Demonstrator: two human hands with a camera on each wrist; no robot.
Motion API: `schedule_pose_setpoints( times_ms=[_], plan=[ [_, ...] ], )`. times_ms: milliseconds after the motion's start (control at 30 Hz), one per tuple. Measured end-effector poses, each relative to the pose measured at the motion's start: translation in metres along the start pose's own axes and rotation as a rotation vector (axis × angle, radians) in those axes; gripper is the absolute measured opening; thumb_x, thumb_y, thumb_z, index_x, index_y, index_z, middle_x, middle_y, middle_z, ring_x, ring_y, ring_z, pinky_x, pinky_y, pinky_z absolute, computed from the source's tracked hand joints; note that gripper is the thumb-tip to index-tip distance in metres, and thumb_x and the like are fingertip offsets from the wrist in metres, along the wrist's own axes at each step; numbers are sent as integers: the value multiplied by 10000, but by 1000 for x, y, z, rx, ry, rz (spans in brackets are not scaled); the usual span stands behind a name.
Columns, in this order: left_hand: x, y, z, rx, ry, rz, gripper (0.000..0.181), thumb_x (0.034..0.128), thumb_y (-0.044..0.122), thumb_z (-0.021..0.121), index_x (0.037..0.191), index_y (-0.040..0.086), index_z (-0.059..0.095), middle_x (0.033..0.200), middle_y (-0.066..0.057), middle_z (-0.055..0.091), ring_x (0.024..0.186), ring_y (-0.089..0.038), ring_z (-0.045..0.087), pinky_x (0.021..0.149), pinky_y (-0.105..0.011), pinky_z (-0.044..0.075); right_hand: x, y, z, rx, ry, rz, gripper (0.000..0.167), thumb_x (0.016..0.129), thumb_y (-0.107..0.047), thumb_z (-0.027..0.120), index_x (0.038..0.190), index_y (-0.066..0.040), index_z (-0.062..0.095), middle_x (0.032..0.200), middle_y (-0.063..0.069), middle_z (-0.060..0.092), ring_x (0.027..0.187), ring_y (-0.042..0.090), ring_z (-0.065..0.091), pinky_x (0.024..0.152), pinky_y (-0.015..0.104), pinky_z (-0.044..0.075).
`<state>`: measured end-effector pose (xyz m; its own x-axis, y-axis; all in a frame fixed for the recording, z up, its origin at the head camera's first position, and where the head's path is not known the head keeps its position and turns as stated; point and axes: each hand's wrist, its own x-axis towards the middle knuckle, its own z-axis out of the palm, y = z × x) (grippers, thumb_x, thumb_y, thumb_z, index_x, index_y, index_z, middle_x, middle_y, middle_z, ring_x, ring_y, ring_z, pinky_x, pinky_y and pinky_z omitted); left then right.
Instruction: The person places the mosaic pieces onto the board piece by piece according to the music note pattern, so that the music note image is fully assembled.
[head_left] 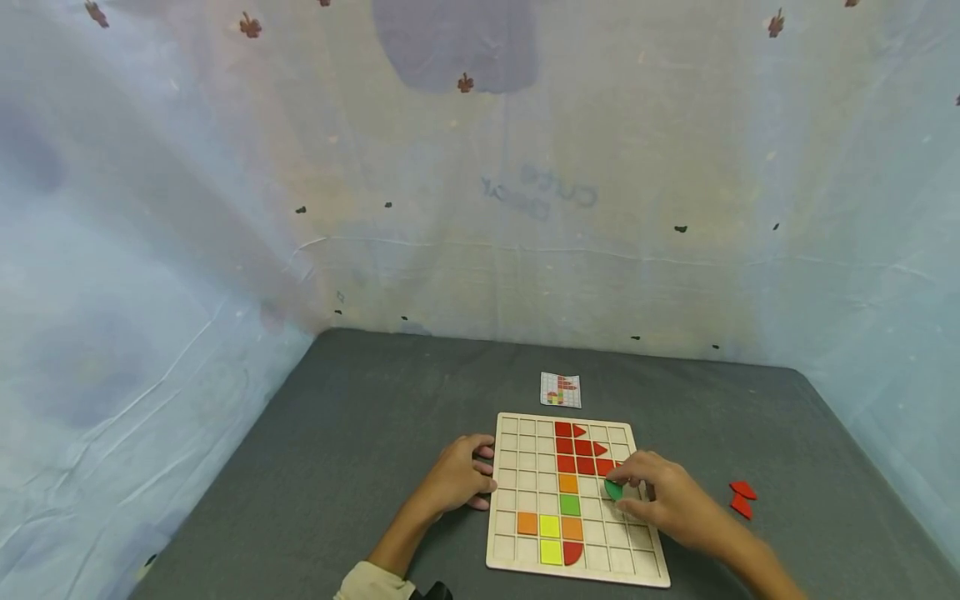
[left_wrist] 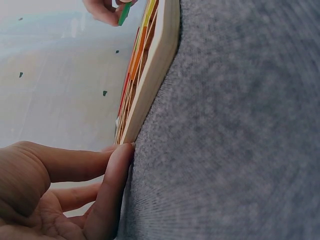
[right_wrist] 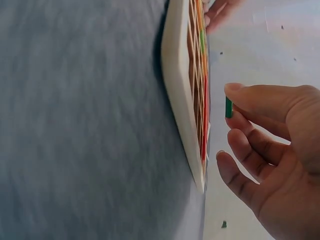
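Between thumb and forefinger, my right hand [head_left: 671, 498] pinches a green piece [head_left: 613, 490] with a rounded side above the right half of a wooden grid board [head_left: 504, 504]. In the right wrist view the green piece [right_wrist: 229, 107] appears edge-on, apart from the board. My left hand [head_left: 455, 475] touches the board's left edge with its fingertips, as the left wrist view also shows. Red squares and triangles [head_left: 583, 447] fill cells in the upper part. Orange, green and yellow squares [head_left: 550, 527] and a red quarter-round [head_left: 572, 552] sit lower down.
A small printed pattern card [head_left: 561, 390] lies just beyond the board. Two loose red pieces [head_left: 742, 498] rest on the grey cloth-covered table [head_left: 405, 400] to the right. A pale printed curtain [head_left: 480, 275] hangs around the table's back and sides.
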<state>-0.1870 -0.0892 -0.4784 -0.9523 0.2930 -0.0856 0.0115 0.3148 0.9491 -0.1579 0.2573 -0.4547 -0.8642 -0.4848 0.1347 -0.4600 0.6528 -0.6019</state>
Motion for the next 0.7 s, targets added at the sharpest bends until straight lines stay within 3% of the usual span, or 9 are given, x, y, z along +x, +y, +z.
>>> schedule_pose_setpoints(
  times_ms=[467,700],
  plan=[
    [1,-1,0,-3,2,-2,671,835,-126,764,1463,-75,536,1266,-185,584,1040,-283,668,573,-369,661,12,-25,23,-10,-59,-118,249,936,-263,820,1174,-209,769,1133,-120,678,1014,65,593,845,303,574],
    [0,-1,0,0,1,-1,663,834,-124,761,1457,-80,539,1263,-188,583,1045,-284,665,576,-366,662,20,-41,34,55,-164,-60,231,972,-311,786,1188,-229,775,1154,-174,648,1079,53,578,924,300,577]
  ],
)
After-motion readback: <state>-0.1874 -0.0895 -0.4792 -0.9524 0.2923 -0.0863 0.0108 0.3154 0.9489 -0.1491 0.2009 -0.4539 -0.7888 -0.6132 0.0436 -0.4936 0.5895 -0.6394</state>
